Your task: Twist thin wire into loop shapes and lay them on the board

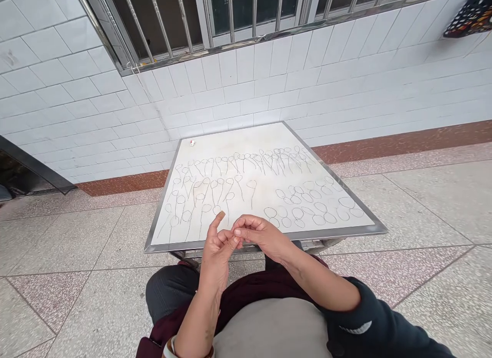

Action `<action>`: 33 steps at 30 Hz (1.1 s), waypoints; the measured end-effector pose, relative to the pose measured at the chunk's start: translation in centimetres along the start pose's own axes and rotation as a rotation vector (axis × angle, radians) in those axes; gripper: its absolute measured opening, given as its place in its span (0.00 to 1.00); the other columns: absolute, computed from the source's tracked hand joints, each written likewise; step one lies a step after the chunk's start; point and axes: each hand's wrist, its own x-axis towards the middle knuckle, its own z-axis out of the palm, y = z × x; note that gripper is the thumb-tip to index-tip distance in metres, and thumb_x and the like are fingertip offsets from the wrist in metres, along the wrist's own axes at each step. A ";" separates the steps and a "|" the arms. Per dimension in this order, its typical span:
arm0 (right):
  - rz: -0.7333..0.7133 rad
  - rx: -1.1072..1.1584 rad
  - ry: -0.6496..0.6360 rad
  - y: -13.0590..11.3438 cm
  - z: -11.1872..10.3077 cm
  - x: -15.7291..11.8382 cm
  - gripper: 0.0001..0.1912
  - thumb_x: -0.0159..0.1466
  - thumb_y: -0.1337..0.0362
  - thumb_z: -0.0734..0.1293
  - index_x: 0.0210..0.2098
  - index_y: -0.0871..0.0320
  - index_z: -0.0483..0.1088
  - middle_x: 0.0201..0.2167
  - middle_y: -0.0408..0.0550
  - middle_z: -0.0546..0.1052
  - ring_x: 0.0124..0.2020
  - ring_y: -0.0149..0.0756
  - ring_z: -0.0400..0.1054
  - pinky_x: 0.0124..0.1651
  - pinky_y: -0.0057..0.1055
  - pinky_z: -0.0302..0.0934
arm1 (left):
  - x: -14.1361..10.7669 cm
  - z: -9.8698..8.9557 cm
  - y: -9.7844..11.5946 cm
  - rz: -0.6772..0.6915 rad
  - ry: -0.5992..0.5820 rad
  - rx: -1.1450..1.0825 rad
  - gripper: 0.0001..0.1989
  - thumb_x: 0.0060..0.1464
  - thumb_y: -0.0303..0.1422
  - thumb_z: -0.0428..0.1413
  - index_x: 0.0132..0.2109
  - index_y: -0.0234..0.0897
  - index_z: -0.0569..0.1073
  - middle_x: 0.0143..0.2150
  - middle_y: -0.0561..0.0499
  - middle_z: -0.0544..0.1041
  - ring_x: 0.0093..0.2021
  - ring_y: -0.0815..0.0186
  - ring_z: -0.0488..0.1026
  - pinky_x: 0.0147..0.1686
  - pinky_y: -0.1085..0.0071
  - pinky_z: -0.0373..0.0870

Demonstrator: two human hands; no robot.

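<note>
While a white-tiled wall with a barred window stands behind it, the pale-topped table sits just in front of the person, its near edge by the lap, so most of its surface looks within easy reach. The flat, light top probably helps too: the thin dark lines of the pieces show up well against it.

Both hands meet over the near edge, left of centre. The left hand has its thumb and some fingers drawn into a narrow pinch, one finger raised clear, perhaps to leave the fingertips room. The right hand comes in from the other side, also narrowed to a pinch, its tips touching the left's — a grip that would suit something very fine. Whether anything lies between them, I cannot tell.

The looped pieces with long tails lie across the far and left parts of the top, many overlapping in the far row. The rounded loops, with no long tails that I can see, spread over the near right — apparently kept as a separate group. Smallest of all, a white and red item rests near the far left corner, apart from the wires.
</note>
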 end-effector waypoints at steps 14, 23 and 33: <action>-0.120 -0.052 0.228 1.0 0.2 0.3 0.07 0.59 0.59 0.68 0.29 0.55 0.67 0.26 0.39 0.65 0.27 0.28 0.56 0.34 0.28 0.54 | -0.9 0.2 -0.9 0.095 -0.016 0.180 0.27 0.56 0.32 0.56 0.62 0.45 0.60 0.29 0.57 0.69 0.34 0.69 0.66 0.44 0.70 0.61; -0.222 -0.011 0.390 0.5 -0.9 0.4 0.08 0.58 0.59 0.69 0.30 0.55 0.67 0.27 0.39 0.65 0.27 0.28 0.55 0.34 0.28 0.53 | -1.5 0.0 -2.3 0.017 -0.070 0.282 0.28 0.55 0.35 0.57 0.62 0.43 0.59 0.29 0.54 0.69 0.32 0.68 0.64 0.37 0.72 0.60; -0.040 -0.361 0.353 0.9 -4.4 0.8 0.13 0.62 0.52 0.62 0.36 0.55 0.70 0.31 0.42 0.69 0.30 0.30 0.58 0.32 0.28 0.52 | -1.0 -1.7 -6.4 -0.018 0.082 0.230 0.34 0.52 0.39 0.59 0.63 0.38 0.57 0.27 0.55 0.68 0.29 0.68 0.64 0.35 0.71 0.62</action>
